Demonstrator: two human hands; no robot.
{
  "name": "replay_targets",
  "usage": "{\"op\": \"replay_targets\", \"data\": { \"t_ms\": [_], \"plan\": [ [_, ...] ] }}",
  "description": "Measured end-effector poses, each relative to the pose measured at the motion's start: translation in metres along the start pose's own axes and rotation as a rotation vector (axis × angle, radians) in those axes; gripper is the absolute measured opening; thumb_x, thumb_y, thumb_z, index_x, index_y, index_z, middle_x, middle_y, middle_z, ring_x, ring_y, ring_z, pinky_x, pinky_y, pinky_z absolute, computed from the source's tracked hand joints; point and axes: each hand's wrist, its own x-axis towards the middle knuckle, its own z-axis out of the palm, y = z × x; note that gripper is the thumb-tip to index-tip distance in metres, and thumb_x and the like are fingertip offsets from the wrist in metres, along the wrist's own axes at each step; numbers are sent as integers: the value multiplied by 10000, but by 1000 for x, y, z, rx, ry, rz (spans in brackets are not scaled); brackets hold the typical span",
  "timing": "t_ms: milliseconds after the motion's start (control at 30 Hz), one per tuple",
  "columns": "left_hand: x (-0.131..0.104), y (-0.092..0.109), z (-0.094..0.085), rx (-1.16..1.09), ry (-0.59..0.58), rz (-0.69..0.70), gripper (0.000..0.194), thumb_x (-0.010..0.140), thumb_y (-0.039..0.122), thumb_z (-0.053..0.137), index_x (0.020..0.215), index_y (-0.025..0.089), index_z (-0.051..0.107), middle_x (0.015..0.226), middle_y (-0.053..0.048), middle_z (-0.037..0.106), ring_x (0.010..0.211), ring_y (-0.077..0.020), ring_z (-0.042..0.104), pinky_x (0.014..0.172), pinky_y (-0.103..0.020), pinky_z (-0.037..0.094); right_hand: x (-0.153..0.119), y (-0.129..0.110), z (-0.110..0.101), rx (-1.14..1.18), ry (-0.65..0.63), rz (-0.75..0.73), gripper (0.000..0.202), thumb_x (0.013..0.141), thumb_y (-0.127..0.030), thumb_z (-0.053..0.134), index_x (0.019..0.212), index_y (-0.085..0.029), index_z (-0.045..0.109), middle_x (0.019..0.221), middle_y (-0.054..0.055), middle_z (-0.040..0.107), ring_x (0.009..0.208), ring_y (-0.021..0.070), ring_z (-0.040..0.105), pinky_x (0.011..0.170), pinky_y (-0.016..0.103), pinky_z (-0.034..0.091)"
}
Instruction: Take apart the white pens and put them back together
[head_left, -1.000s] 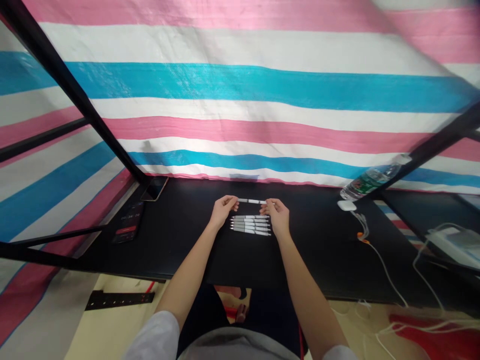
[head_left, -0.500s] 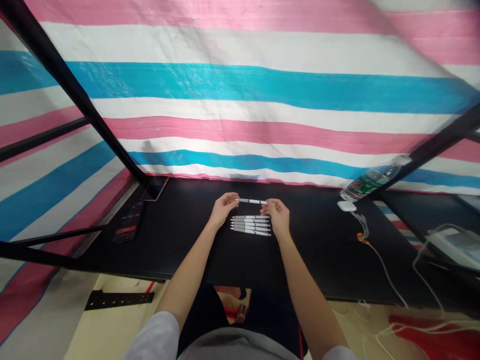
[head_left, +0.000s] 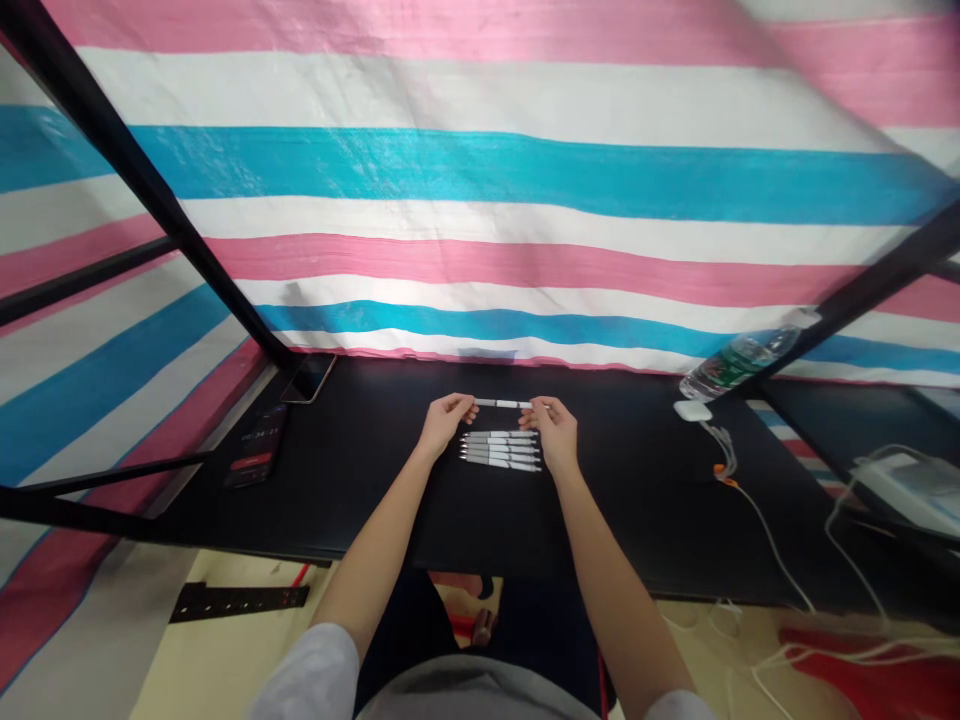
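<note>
Pen (head_left: 503,404) between hands (head_left: 559,436), phone (head_left: 257,445) at 00:34:21

The single pen (head_left: 507,404) was slim and white, greyer toward its left half, with dark bands along the barrel. It ran nearly level from left to right, pinched in fingers (head_left: 466,402) at either end, so both its ends were partly covered; whether it touched the desk (head_left: 491,520) could not be told. Just on the near side of it lay a row of similar pens (head_left: 501,450) — flat on the desk, close together and roughly parallel, dark tips pointing left.
</note>
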Motion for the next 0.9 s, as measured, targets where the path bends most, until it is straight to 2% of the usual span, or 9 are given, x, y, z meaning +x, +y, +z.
{"op": "replay_targets", "data": {
  "t_ms": [167, 233, 367, 433, 567, 633, 767, 900],
  "plan": [
    [0, 1, 0, -67, -22, 38, 374, 691, 399, 765, 954, 140, 708, 861, -69, 700, 772, -155, 629, 680, -279, 492, 0, -1, 1, -25, 10, 0, 374, 688, -512, 746, 787, -176, 616, 625, 8, 660, 499, 148, 636, 461, 270, 542],
    [0, 1, 0, -41, -8, 3, 374, 728, 433, 726, 945, 128, 707, 809, -67, 690, 697, -138, 615, 639, -272, 483, 0, 0, 1, -31, 7, -4, 374, 692, -514, 742, 796, -177, 618, 630, 6, 658, 504, 147, 637, 467, 271, 546],
    [0, 1, -1, 64, 16, -21, 343, 738, 454, 701, 789, 115, 694, 638, -34, 633, 540, -107, 544, 554, -265, 453, -1, 1, 1, -25, -9, -10, 375, 697, -512, 740, 817, -177, 622, 641, 6, 661, 521, 149, 643, 481, 273, 553],
    [-1, 2, 0, 68, 4, 19, 314, 723, 431, 720, 782, 125, 689, 657, -28, 636, 566, -109, 554, 572, -261, 465, 0, 1, 1, -24, -9, -13, 369, 702, -506, 741, 823, -177, 626, 646, 6, 663, 528, 148, 646, 483, 271, 555],
    [-1, 4, 0, 11, -12, 89, 352, 690, 385, 767, 936, 146, 689, 793, -37, 672, 699, -127, 606, 658, -264, 496, 0, 1, 0, 1, 1, -19, 368, 698, -498, 753, 825, -176, 629, 642, 7, 663, 534, 151, 653, 477, 264, 552],
    [-1, 4, 0, 35, -3, 72, 356, 722, 416, 737, 940, 138, 692, 757, -40, 664, 655, -121, 590, 620, -260, 479, 1, 1, 0, 10, 1, -17, 373, 696, -502, 755, 825, -177, 626, 646, 8, 664, 533, 152, 654, 474, 266, 551],
    [-1, 3, -1, 119, -10, 37, 331, 736, 454, 710, 768, 126, 687, 653, -31, 629, 549, -104, 527, 543, -257, 427, 1, 1, 0, 10, -1, -16, 380, 697, -506, 754, 833, -176, 622, 652, 9, 664, 540, 155, 657, 475, 269, 551],
    [-2, 4, -1, 58, -44, 72, 334, 689, 385, 764, 908, 142, 702, 718, -20, 650, 631, -117, 571, 642, -273, 468, 0, -1, 1, 19, 9, -15, 378, 692, -503, 755, 826, -175, 623, 650, 8, 659, 540, 155, 655, 473, 269, 549]
  ]
}}
